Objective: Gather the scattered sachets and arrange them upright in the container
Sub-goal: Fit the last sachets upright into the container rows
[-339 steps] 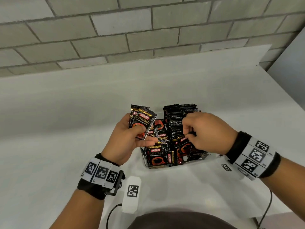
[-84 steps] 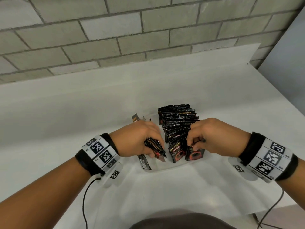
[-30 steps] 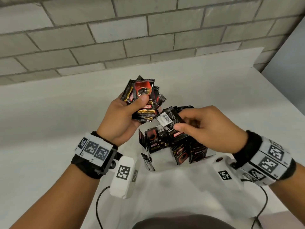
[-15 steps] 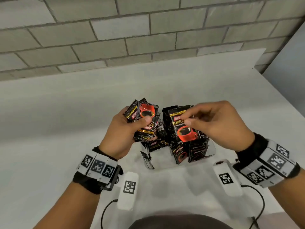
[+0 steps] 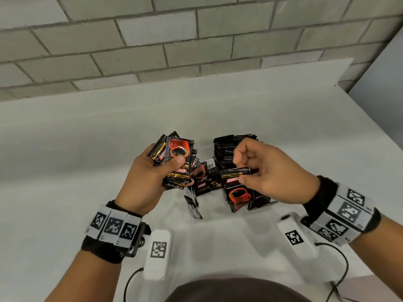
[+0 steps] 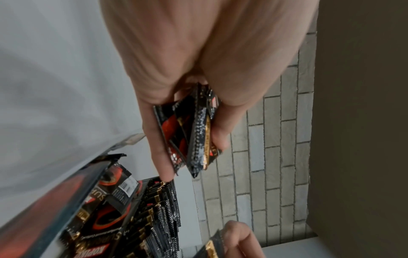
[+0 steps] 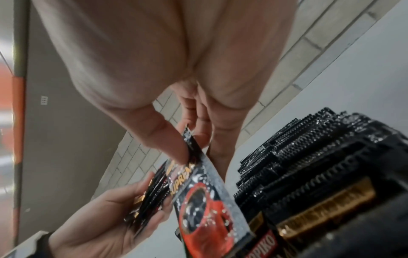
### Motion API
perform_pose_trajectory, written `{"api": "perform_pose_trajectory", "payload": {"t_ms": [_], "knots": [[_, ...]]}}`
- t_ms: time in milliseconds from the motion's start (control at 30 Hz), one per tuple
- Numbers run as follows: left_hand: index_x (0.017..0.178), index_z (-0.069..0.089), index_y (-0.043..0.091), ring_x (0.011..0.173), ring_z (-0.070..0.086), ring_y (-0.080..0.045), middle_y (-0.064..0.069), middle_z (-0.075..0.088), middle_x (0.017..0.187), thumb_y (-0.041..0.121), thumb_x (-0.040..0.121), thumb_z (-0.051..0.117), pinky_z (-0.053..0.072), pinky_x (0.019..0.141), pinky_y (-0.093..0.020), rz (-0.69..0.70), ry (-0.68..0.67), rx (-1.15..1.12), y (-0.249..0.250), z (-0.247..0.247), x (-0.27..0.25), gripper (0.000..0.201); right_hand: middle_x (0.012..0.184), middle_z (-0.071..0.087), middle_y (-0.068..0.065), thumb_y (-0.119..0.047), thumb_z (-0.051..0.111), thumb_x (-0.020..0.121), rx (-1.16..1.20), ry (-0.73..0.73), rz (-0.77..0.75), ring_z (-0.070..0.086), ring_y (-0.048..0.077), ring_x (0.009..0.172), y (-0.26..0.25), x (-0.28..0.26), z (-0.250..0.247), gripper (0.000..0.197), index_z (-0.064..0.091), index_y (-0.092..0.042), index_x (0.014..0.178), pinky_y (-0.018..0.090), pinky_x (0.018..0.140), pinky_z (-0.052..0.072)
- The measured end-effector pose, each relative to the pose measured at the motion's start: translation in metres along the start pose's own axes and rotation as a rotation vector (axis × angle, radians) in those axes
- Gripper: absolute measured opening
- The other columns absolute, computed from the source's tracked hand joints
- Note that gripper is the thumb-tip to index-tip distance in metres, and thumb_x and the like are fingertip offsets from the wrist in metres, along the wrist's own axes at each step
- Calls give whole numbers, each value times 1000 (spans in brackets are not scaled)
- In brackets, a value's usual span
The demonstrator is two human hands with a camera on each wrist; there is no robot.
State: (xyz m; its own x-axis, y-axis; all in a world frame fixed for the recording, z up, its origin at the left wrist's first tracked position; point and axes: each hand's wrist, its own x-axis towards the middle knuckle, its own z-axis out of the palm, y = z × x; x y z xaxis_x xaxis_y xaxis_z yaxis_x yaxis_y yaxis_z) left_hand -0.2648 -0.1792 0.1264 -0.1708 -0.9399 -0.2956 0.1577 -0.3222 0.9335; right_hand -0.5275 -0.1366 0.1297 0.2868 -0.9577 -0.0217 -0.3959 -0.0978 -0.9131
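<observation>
My left hand point(image 5: 150, 173) grips a bundle of black and red coffee sachets point(image 5: 174, 160) point(image 6: 192, 132) above the table, left of the clear container point(image 5: 194, 205). My right hand point(image 5: 268, 173) point(image 7: 187, 139) pinches the top edge of one sachet point(image 5: 237, 188) point(image 7: 205, 199) upright at the front of the packed row of sachets point(image 5: 231, 147) point(image 7: 320, 165) in the container's right side. Loose sachets point(image 5: 205, 177) lean in the container's left side.
The white table point(image 5: 65, 171) runs back to a grey block wall point(image 5: 196, 40). Its right edge point(image 5: 370, 131) drops off beside my right arm. White tagged camera units point(image 5: 158, 253) hang under both wrists with cables near the table's front edge.
My right hand has lowered the single sachet from above the row down to the row's front. My left hand with its bundle has stayed about level beside the container.
</observation>
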Motion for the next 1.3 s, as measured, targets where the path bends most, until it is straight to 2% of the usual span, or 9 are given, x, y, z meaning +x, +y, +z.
{"api": "perform_pose_trajectory", "payload": {"t_ms": [133,267,433,600,833,1033,1133,1200,1300], "knots": [[128,58,-1,97,73,-45,-29,70,117,6,80,72,59,78,-65,0,10,-4,-1,-2,0,51,84,68,-8,1,71,80,-161,-79,29,67,15,78,1,2,4,28,68,-26,87,32,74,57],[129,58,0,101,71,-48,-29,69,118,6,80,73,58,80,-67,-4,8,4,-2,-2,2,52,75,65,-13,-7,73,77,-543,-78,12,58,4,74,7,5,5,21,69,-27,82,23,71,50],[130,58,1,104,71,-46,-25,71,116,6,79,74,58,81,-67,-18,3,11,-5,0,3,53,85,61,-11,-9,64,80,-806,-110,60,43,11,89,12,7,11,18,62,-24,87,35,79,48],[129,59,2,103,72,-44,-23,73,114,6,79,73,59,80,-64,-18,-8,19,-6,1,4,52,93,55,-13,-12,64,77,-888,-134,73,45,15,94,8,8,17,28,56,-29,97,36,75,50],[127,60,3,102,71,-47,-25,72,115,7,80,74,58,81,-66,0,-34,29,-6,1,4,49,82,56,-15,-32,70,86,-848,-164,41,44,6,90,3,12,11,3,67,-30,86,31,77,48],[128,60,3,106,71,-44,-22,73,115,8,80,75,58,86,-64,7,-64,32,-7,2,2,51,80,57,-16,-36,71,85,-884,-128,54,44,8,90,8,12,9,9,65,-30,87,36,79,51],[128,59,2,107,70,-45,-23,72,117,7,80,75,58,87,-62,2,-112,43,-9,9,-1,51,77,62,-13,-46,76,81,-629,-23,15,54,4,78,-1,10,4,20,64,-32,85,34,73,52],[128,58,1,103,70,-47,-26,71,117,6,81,77,60,80,-59,-20,-164,43,-10,17,-5,51,73,64,-9,-50,76,81,-364,112,-13,56,5,66,-15,10,3,25,64,-29,85,30,66,53],[127,58,3,98,72,-46,-27,70,116,7,82,79,61,73,-47,-44,-279,62,-12,31,-9,50,85,65,-5,-55,79,73,-89,195,-28,60,14,66,-31,13,4,43,63,-30,104,30,66,52]]}}
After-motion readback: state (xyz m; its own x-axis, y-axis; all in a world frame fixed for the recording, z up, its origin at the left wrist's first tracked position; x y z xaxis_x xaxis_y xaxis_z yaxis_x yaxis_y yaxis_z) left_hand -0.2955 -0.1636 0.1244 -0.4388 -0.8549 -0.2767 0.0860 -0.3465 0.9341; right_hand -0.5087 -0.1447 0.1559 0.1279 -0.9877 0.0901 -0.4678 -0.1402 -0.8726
